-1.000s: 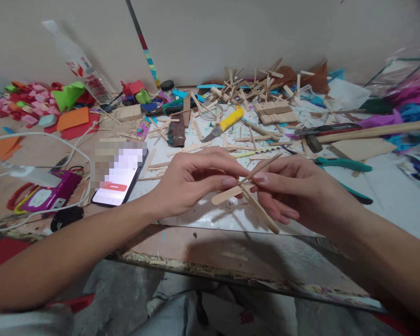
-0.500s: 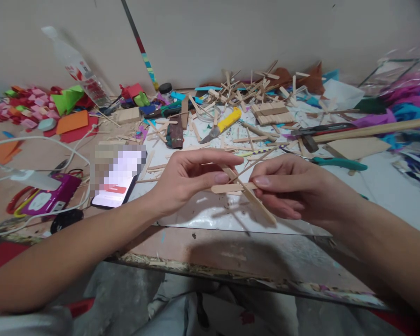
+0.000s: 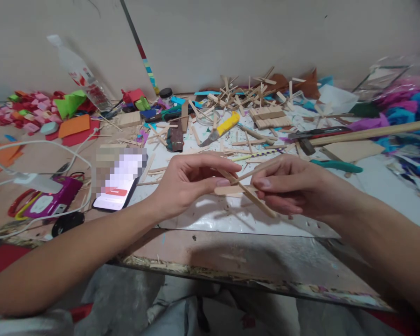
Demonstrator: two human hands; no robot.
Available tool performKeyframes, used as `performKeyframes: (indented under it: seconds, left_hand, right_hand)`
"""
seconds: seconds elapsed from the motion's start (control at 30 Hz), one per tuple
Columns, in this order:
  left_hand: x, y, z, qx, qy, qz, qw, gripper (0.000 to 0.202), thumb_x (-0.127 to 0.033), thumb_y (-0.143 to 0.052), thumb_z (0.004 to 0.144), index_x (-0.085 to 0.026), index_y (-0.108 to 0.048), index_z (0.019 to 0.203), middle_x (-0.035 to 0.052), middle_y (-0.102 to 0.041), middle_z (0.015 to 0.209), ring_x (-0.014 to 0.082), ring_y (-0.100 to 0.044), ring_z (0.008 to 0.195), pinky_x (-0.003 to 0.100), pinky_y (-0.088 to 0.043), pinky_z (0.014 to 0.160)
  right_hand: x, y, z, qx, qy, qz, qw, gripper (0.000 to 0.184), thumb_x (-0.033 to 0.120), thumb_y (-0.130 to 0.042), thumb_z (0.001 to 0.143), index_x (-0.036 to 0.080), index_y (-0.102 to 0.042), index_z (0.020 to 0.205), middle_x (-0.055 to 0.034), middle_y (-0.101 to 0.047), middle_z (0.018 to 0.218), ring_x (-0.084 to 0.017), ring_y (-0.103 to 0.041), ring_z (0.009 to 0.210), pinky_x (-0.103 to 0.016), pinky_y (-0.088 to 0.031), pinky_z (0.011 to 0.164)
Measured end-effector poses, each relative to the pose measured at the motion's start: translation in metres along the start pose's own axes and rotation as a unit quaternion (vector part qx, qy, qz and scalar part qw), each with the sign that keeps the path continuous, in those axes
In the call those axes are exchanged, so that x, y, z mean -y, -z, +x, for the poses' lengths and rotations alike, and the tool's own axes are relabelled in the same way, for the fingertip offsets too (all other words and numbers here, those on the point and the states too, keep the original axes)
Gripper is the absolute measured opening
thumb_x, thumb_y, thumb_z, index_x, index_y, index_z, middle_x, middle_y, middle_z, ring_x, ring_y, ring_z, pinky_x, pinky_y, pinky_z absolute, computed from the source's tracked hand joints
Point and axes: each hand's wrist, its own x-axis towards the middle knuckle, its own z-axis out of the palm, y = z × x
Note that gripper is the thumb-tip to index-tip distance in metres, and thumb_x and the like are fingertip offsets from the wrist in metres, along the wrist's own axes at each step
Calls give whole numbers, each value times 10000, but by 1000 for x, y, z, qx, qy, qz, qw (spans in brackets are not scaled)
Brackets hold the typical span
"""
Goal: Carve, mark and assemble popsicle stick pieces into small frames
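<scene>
Above a white board (image 3: 192, 219), several flat wooden craft sticks (image 3: 255, 200) cross one another between my two hands. Thumb and fingers of my left hand (image 3: 185, 182) pinch the upper-left end of the slanting stick. My right hand (image 3: 287, 184) is closed on the right end of a near-level craft stick (image 3: 229, 190), which lies across the slanting one. A thinner stick (image 3: 254, 170) runs from the crossing up to the right, toward my right index finger. Whether the sticks are glued together I cannot tell.
Behind my hands lie a yellow utility knife (image 3: 227, 126), a pile of loose sticks (image 3: 245, 93) and a stick bundle (image 3: 270, 117). Green-handled pliers (image 3: 339, 165) are on the right. A phone (image 3: 108, 203), white cable (image 3: 38, 142) and plastic bottle (image 3: 79, 70) stand or lie left.
The slanting stick and the thin stick have tilted slightly, and the thin stick sits flatter. Both hands keep their pinch. The whole view has shifted a little.
</scene>
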Motion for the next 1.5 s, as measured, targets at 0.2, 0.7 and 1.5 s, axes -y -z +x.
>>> performKeyframes:
  seconds: [0.2,0.7,1.5]
  left_hand:
    - [1,2,0,33,25,2,999,214,-180,-863,863,-268,-851,1058,21,-818,1010,137,-773,898,227,-637,849]
    - [10,3,0,11,45,-52,998,271,-140,-868,846,-278,-837,1077,6,-822,985,124,-780,894,225,-627,856]
    - [4,5,4,26,78,-63,995,230,-98,-922,752,-223,-833,924,-2,-806,902,119,-768,792,214,-635,768]
  right_hand:
    - [-10,-9,3,6,72,-10,997,180,332,-832,897,164,-793,947,18,-627,613,-46,-447,464,-170,-309,429]
    - [-8,-18,5,37,67,-8,997,169,285,-829,907,138,-777,839,-26,-737,701,-67,-571,516,-187,-485,528]
    - [-8,-20,0,-91,104,-124,983,233,379,-860,867,173,-815,769,-4,-679,584,-64,-482,505,-203,-324,454]
